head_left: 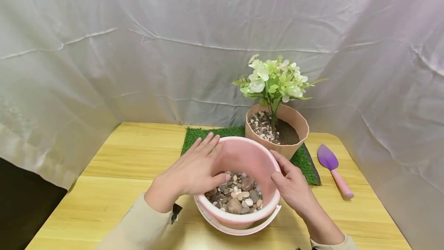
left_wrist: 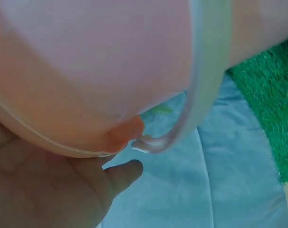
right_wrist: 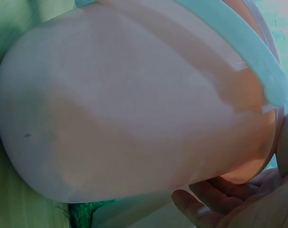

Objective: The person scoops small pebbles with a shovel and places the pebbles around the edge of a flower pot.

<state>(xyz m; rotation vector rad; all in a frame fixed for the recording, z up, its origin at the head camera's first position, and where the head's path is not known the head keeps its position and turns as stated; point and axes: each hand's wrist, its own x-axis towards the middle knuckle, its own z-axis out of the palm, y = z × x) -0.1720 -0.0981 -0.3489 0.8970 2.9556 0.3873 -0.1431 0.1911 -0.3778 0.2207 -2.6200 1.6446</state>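
A pink bucket (head_left: 239, 155) with a white rim stands at the front middle of the table. Mixed pebbles (head_left: 239, 194), grey, brown and white, lie in its bottom. My left hand (head_left: 195, 169) rests over the left rim, fingers straight and thumb reaching inside above the pebbles. On the other side, my right hand (head_left: 291, 180) grips the rim, thumb at the top. In the right wrist view its fingers (right_wrist: 215, 197) lie against the outer wall. The white handle (head_left: 258, 227) hangs down at the front, and shows beside the bucket wall (left_wrist: 96, 61) in the left wrist view.
Behind the bucket, a flower pot (head_left: 277, 147) with white artificial flowers (head_left: 274, 78) stands on a green grass mat (head_left: 199, 134). Small stones cover its left part, dark soil its right. A purple trowel (head_left: 327, 157) lies at right. Grey cloth (head_left: 166, 76) hangs behind the table.
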